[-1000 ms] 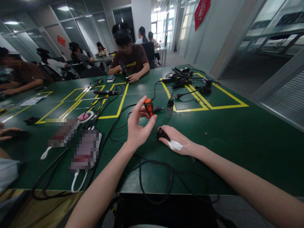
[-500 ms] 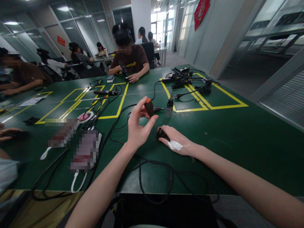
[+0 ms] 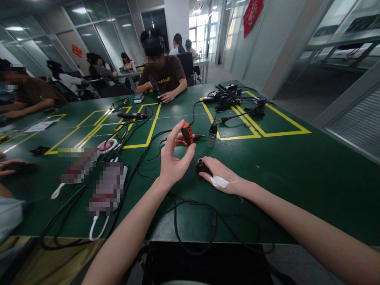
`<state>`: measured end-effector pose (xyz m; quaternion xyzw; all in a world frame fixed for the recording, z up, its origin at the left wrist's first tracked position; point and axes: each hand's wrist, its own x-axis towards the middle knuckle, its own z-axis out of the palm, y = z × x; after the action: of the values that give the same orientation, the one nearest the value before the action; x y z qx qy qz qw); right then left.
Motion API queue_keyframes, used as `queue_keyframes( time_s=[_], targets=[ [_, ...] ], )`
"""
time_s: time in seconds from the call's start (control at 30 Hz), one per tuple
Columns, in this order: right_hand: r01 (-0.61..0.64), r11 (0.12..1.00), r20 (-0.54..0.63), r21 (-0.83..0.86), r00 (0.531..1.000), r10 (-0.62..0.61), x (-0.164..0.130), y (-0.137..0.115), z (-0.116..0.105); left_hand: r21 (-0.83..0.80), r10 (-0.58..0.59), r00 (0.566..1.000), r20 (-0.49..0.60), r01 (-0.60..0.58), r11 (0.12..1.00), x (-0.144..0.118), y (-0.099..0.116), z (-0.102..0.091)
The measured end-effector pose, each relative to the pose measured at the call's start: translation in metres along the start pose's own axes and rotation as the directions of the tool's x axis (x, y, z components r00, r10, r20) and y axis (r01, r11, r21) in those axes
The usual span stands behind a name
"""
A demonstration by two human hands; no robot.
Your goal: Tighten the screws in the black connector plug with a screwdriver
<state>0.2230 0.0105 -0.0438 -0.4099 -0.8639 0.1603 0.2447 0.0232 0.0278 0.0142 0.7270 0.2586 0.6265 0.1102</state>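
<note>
Bare forearms; white patch, perhaps a plaster (image 3: 219, 181)

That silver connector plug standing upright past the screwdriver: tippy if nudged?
Probably yes. The silver plug stands on a narrow end and is tall for its base, so a side push likely topples it. Its round body would then tend to roll on the green table. The black cable leaving its top may tug it over.

A single view — worn on the person's head, it looks forward and down along both forearms onto the green desk (image 3: 297, 174). The left hand (image 3: 173, 158) and right hand (image 3: 221, 176) sit close, near the middle of the frame. Farther off, the view faces a seated person (image 3: 162, 71) across the desk — wide and bowed at the edges.
</note>
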Motion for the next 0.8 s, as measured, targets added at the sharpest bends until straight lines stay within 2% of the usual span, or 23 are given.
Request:
queue_keyframes(
  time_s=[0.17, 0.33, 0.47, 0.8],
  targets=[
    [0.002, 1.0, 0.0, -0.011, 1.0, -0.002, -0.0007, 0.0017, 0.0018, 0.02, 0.019, 0.998, -0.056, -0.018, 1.0, 0.0003, -0.0032, 0.0002],
    [0.002, 1.0, 0.004, -0.028, 1.0, -0.002, -0.0005, 0.0011, 0.0014, -0.046, -0.031, 1.0, -0.004, 0.031, 0.998, -0.0001, 0.0014, 0.001],
    [-0.007, 1.0, 0.014, -0.024, 1.0, 0.008, 0.0, -0.0011, 0.0, -0.102, -0.022, 0.999, 0.035, 0.025, 0.994, -0.0007, 0.0035, 0.0007],
    [-0.012, 1.0, 0.015, -0.025, 1.0, 0.012, 0.0005, -0.0011, 0.0011, -0.032, 0.037, 0.999, -0.018, -0.037, 0.999, 0.0007, -0.0017, 0.001]
  ],
)
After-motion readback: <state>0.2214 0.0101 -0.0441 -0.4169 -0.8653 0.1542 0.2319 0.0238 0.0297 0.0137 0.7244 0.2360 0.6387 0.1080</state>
